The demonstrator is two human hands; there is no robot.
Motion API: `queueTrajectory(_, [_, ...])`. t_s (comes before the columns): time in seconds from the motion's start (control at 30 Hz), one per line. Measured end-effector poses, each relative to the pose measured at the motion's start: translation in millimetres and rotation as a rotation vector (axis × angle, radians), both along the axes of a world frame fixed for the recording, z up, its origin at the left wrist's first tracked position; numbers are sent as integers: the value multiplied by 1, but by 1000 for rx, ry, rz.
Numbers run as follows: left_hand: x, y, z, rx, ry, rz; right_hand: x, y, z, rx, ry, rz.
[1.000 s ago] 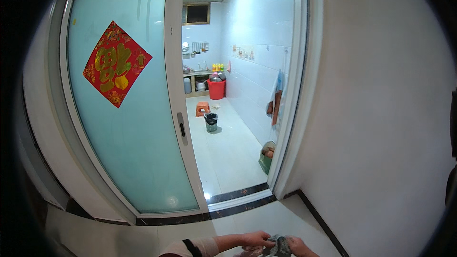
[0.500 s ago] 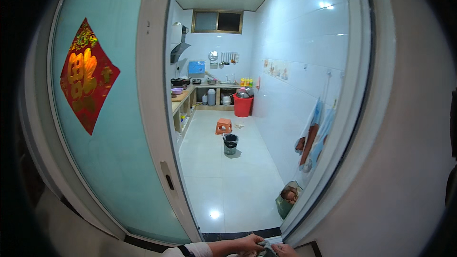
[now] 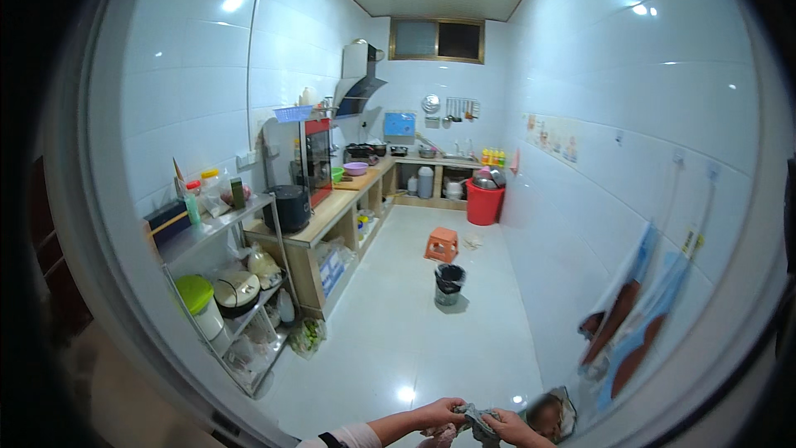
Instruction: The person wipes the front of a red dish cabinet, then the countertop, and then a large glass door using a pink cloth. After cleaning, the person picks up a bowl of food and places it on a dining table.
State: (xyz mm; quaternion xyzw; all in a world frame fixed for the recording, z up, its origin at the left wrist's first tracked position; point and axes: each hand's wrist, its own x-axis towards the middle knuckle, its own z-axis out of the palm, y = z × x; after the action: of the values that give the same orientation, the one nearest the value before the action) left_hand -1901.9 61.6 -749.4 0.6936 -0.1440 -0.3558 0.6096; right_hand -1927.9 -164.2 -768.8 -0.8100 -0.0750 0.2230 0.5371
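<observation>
At the bottom of the head view, my left hand (image 3: 442, 413) and my right hand (image 3: 508, 426) hold a crumpled grey-green cloth (image 3: 480, 425) between them. The fingers of both are closed on it, one hand at either side. A pinkish cloth (image 3: 439, 438) hangs below my left hand; whether the fingers grip it too is hard to make out. Both hands are in front of the kitchen doorway, above the pale tiled floor (image 3: 365, 365).
A metal shelf rack (image 3: 217, 236) and a long counter (image 3: 319, 224) line the left wall. Mid-floor are a lined bin (image 3: 448, 286) and an orange stool (image 3: 442, 244). A red bucket (image 3: 484, 202) stands farther back. Aprons (image 3: 643, 328) hang right, above a bag (image 3: 555, 415).
The view has moved forward into the doorway; the frosted door panel has left the picture, and the rack and left counter now show. Both hands still hold the cloth.
</observation>
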Motion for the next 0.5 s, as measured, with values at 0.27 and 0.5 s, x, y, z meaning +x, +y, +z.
queueTrajectory(0.27, [161,70,-22,-33,52,157,204,60,-17,-17,-8,345])
queueTrajectory(0.5, [331,139,-37,-182,102,289,397,99,-49,-67,-115,458])
